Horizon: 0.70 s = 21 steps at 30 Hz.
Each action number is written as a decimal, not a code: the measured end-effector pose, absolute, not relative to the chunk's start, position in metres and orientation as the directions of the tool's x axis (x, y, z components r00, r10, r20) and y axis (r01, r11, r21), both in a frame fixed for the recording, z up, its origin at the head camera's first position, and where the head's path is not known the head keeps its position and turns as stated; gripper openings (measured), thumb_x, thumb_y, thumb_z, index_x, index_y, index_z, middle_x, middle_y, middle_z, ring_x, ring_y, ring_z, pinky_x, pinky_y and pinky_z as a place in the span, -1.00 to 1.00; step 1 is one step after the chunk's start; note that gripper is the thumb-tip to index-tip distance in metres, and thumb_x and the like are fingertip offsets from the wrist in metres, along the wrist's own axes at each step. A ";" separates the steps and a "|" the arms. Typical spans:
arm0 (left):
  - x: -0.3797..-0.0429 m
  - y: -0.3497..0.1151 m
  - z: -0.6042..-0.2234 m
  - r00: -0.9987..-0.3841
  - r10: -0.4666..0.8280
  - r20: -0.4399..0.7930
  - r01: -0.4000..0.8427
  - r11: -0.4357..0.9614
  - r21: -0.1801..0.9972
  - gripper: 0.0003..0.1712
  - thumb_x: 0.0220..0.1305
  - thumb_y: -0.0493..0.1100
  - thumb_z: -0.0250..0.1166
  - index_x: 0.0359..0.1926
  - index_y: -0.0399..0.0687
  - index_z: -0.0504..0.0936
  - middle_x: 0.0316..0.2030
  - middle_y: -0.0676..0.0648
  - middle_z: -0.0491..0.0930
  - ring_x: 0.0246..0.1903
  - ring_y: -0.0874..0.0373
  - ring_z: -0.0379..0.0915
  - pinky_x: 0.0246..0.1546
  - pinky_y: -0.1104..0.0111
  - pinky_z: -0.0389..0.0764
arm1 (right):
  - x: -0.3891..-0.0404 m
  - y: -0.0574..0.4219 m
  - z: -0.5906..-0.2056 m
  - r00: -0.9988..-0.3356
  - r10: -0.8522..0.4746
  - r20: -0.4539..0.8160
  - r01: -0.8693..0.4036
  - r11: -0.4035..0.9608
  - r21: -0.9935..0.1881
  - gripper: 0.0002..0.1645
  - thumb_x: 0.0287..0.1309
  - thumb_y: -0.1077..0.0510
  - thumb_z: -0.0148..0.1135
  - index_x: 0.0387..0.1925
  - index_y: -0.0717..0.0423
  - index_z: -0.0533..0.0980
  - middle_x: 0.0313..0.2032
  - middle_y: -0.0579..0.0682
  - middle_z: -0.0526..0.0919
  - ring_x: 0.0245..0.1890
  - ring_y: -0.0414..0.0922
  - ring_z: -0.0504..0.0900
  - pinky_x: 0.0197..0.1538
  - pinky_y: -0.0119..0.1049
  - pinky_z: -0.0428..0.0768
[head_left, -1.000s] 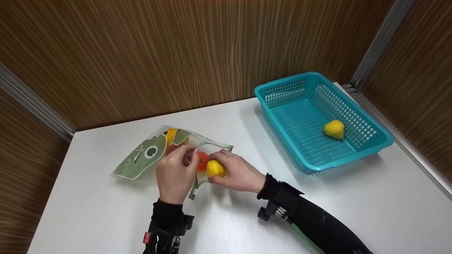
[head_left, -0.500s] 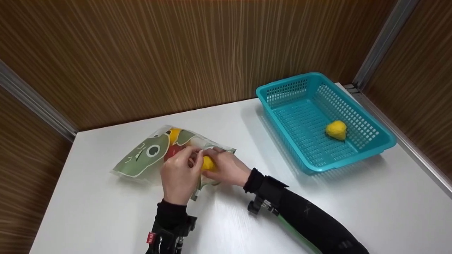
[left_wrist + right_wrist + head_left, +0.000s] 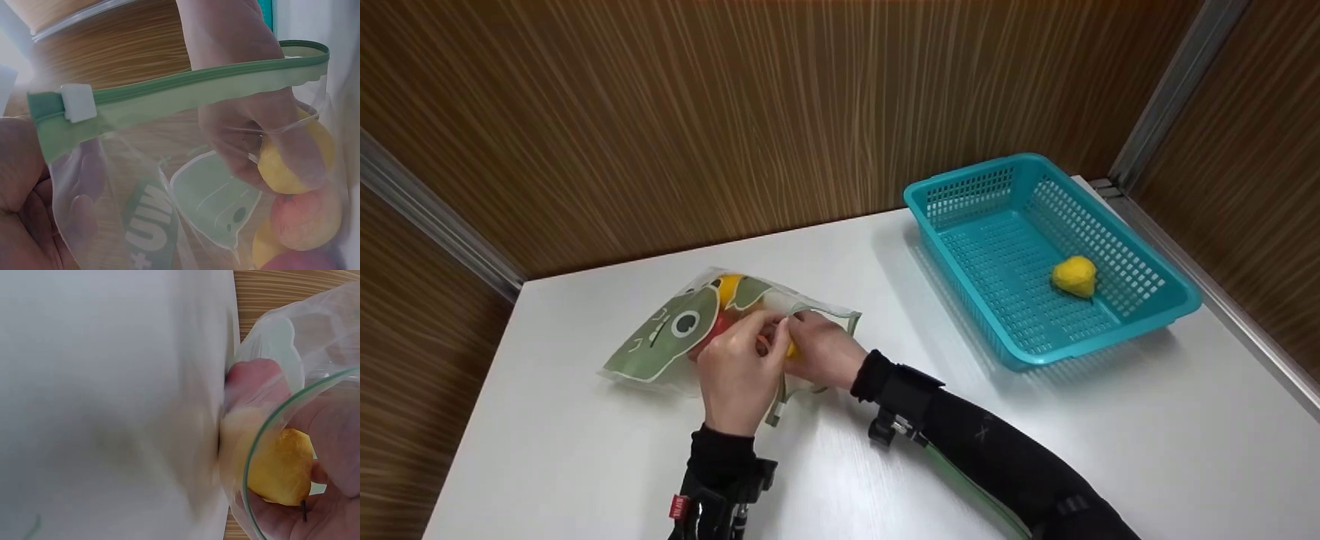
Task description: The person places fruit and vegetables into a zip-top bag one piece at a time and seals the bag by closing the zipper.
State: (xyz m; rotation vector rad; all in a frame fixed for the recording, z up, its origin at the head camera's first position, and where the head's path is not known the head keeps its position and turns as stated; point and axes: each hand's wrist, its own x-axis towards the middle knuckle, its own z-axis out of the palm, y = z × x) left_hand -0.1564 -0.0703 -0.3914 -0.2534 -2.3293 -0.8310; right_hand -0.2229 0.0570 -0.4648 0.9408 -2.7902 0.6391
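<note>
A clear zip bag (image 3: 660, 341) with a green cartoon print lies on the white table. My left hand (image 3: 739, 367) pinches its open mouth; in the left wrist view a white slider (image 3: 79, 103) sits at that end of the green zip. My right hand (image 3: 829, 349) reaches through the mouth into the bag. Its fingers are curled round a yellow pear (image 3: 281, 469), whose short dark stem shows in the right wrist view. Against this pear, inside the bag, lies a round red-and-yellow fruit (image 3: 309, 219). Deeper in are a red fruit (image 3: 720, 326) and an orange-yellow one (image 3: 727, 289).
To the right, a teal plastic basket (image 3: 990, 247) with slotted walls stands near the back corner. One yellow pear (image 3: 1074, 276) lies inside it. Brown wood-grain panels (image 3: 810, 112) rise behind the table (image 3: 547, 450) and at both sides.
My right hand has moved left, carrying the yellow pear from the bag's mouth to inside it. The left hand stays at the mouth almost unmoved.
</note>
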 end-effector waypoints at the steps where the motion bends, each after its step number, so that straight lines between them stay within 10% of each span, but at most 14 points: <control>1: -0.156 -0.070 -0.391 -0.773 -0.033 0.633 0.376 0.780 0.500 -0.89 0.13 -0.13 0.35 -0.37 -0.07 0.69 -0.59 0.01 0.65 -0.62 0.21 0.51 -0.57 0.39 0.41 | -0.224 0.057 -0.465 -0.796 -0.549 0.256 -0.606 0.717 -0.345 -0.47 0.08 -0.03 0.28 0.09 0.04 0.47 -0.12 0.01 0.66 -0.10 -0.09 0.61 -0.08 -0.27 0.61; 21: -0.157 -0.072 -0.390 -0.774 -0.035 0.632 0.380 0.773 0.507 -0.90 0.11 -0.14 0.37 -0.36 -0.07 0.70 -0.59 0.03 0.66 -0.62 0.23 0.52 -0.56 0.39 0.44 | -0.226 0.055 -0.462 -0.806 -0.550 0.217 -0.591 0.769 -0.245 -0.58 0.10 0.01 0.23 -0.01 0.06 0.49 -0.30 0.02 0.67 -0.26 -0.08 0.63 -0.30 -0.29 0.60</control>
